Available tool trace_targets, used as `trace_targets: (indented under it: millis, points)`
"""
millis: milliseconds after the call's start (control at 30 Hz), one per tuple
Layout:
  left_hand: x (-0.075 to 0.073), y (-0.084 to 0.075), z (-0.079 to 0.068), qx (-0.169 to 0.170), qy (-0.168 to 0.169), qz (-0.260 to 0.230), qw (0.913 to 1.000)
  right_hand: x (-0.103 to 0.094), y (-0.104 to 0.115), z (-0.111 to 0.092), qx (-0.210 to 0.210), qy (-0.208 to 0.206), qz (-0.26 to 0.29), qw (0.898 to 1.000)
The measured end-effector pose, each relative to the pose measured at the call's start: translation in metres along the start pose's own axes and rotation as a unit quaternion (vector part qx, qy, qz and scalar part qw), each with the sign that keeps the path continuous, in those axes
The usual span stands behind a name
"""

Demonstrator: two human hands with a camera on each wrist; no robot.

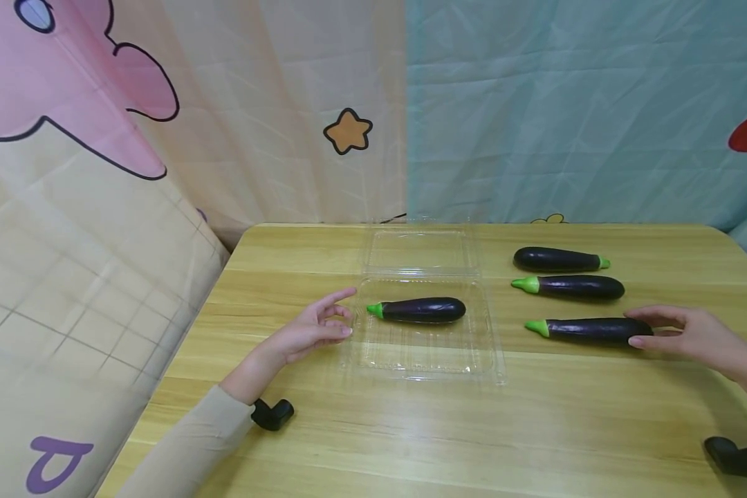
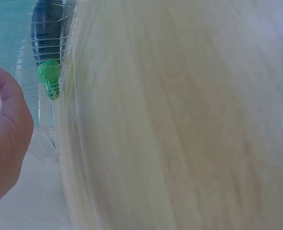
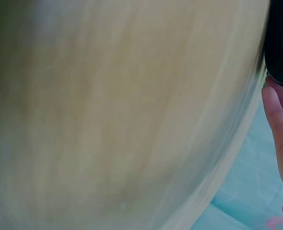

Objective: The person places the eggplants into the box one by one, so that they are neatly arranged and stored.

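An eggplant (image 1: 425, 310) with a green stem lies in the base of a clear plastic clamshell box (image 1: 423, 360), whose lid (image 1: 418, 249) is folded back flat behind it. By the box's left edge is my left hand (image 1: 320, 328), index finger extended, the others loosely bent, holding nothing; whether it touches the rim I cannot tell. My right hand (image 1: 685, 335) grips the blunt end of the nearest eggplant (image 1: 588, 330) on the right, thumb in front and fingers behind. In the right wrist view, fingertips meet the dark end of that eggplant (image 3: 281, 43).
Behind the gripped eggplant lie two more, one eggplant (image 1: 579, 287) with its stem to the left and a farther one (image 1: 554, 259) with its stem to the right. The wooden table (image 1: 411, 436) ends at a printed curtain (image 1: 510, 124).
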State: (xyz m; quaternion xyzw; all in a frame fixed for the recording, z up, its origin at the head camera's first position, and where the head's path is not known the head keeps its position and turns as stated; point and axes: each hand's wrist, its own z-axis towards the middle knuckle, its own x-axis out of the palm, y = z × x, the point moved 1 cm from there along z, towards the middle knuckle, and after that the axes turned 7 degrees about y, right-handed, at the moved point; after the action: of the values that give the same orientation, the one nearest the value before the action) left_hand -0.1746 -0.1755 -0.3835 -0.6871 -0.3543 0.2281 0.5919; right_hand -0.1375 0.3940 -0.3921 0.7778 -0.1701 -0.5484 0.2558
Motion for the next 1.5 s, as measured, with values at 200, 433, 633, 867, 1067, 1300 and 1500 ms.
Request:
trace_targets:
  millis: [200,433,633,867,1067,1300,1500]
  points:
    - [-0.001,0.001,0.001,0.003,0.002,-0.002,1.0000,-0.001,0.002,0.001,0.008,0.005,-0.007,1.000]
    - [-0.001,0.001,0.002,0.005,0.004,-0.006,1.0000,-0.002,0.008,0.001,0.011,0.007,-0.018,1.000]
    - [-0.001,0.001,0.002,0.004,0.003,-0.009,0.9999,-0.002,0.013,0.002,0.007,0.008,-0.019,1.000]
    - [-0.001,0.002,0.002,0.003,0.004,-0.012,0.9999,-0.002,0.016,0.002,0.007,0.002,-0.010,1.000]
    - [-0.001,0.002,0.001,0.004,0.003,-0.010,0.9999,-0.003,0.021,0.002,0.005,-0.015,-0.008,1.000]
    - [-0.001,0.002,0.001,0.003,0.000,-0.013,0.9999,-0.005,0.028,0.002,-0.005,-0.027,-0.008,1.000]
    - [-0.001,0.002,0.001,0.002,-0.001,-0.016,0.9999,-0.005,0.035,0.002,-0.012,-0.031,-0.015,0.999]
